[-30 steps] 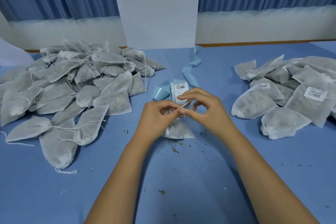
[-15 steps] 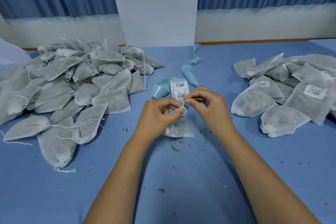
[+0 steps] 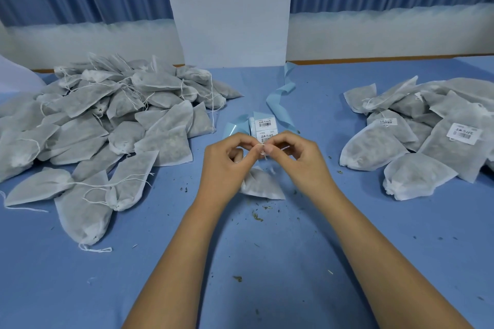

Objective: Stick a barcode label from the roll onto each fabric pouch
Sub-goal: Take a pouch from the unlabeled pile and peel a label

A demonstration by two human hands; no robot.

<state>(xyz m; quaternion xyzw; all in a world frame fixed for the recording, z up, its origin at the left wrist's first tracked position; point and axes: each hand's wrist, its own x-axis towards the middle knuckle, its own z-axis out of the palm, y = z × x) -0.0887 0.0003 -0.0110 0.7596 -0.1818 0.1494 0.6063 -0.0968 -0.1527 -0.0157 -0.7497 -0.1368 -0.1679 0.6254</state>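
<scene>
A white fabric pouch (image 3: 263, 186) lies on the blue table in the middle, partly hidden under my hands. My left hand (image 3: 227, 165) and my right hand (image 3: 299, 160) meet just above it, and both pinch its thin white drawstring (image 3: 261, 147) between thumb and fingertips. Just behind my fingers stands the roll of barcode labels (image 3: 264, 127), with its pale blue backing strip (image 3: 279, 100) curling away toward the wall.
A large heap of unlabelled pouches (image 3: 107, 125) fills the left side. A smaller pile of pouches (image 3: 417, 136), some carrying labels, lies at the right. Dry herb crumbs dot the table (image 3: 256, 262) in front. A white pillar (image 3: 232, 8) stands behind.
The small string loop seen between my hands has been drawn tight. My fingertips have come closer together above the pouch.
</scene>
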